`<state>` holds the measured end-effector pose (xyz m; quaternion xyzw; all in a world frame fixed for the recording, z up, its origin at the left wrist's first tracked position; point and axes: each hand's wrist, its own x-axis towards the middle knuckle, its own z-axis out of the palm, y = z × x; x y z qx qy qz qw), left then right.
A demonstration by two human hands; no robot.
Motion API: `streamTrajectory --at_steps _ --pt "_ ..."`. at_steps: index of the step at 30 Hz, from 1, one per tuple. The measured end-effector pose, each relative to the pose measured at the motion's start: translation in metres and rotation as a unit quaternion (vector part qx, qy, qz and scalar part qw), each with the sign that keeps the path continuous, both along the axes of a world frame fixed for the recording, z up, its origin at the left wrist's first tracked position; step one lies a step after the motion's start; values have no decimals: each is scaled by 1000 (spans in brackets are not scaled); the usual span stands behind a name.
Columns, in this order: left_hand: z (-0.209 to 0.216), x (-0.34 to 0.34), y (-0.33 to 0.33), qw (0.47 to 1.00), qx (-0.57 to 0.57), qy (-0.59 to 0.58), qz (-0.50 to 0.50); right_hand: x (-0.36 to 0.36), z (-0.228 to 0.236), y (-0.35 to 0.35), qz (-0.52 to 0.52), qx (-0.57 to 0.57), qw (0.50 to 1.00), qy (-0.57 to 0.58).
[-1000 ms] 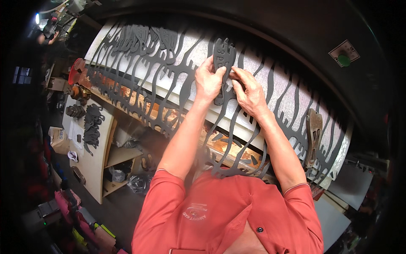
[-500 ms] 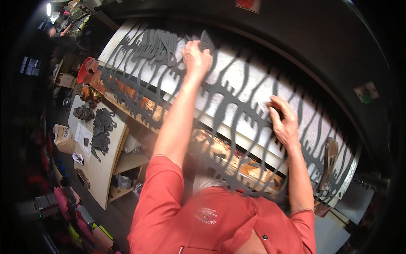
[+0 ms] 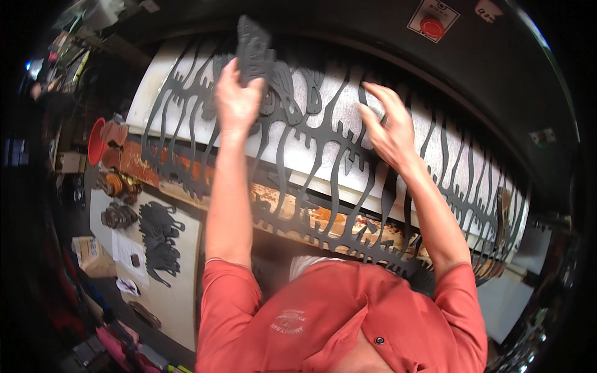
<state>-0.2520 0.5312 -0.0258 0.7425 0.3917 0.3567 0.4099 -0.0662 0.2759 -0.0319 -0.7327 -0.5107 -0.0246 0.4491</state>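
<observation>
My left hand (image 3: 239, 104) is closed around the lower end of some dark grey, flat cut-out pieces (image 3: 254, 50), raised over the far left of a white board (image 3: 149, 99). How many pieces it grips cannot be told. More loose cut-outs (image 3: 283, 93) lie just to its right. Across the board stretches a dark grey sheet (image 3: 326, 133), cut into a web of thin wavy strips that hang over the near edge. My right hand (image 3: 392, 127) is over the middle of the sheet, thumb and fingers apart, holding nothing.
A dark machine body with a red button (image 3: 431, 27) rises behind the board. On the left, a side table (image 3: 180, 311) bears a pile of dark cut-outs (image 3: 160, 239) and a paper bag (image 3: 93, 256). A brownish narrow tool (image 3: 502, 208) lies at the board's right end.
My left hand has moved left and lifted dark cut-out pieces. My right hand has shifted left and farther from me. Some cut-outs now lie right of my left hand; the view has turned.
</observation>
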Motion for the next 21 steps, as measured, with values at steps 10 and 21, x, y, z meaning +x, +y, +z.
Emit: streamTrajectory --at_steps 10,21 --pt "-23 -26 56 996 -52 66 10 -77 -41 154 -78 -61 995 5" --pt "-14 -17 21 998 -62 -22 21 -110 -43 178 -46 -10 997 57"
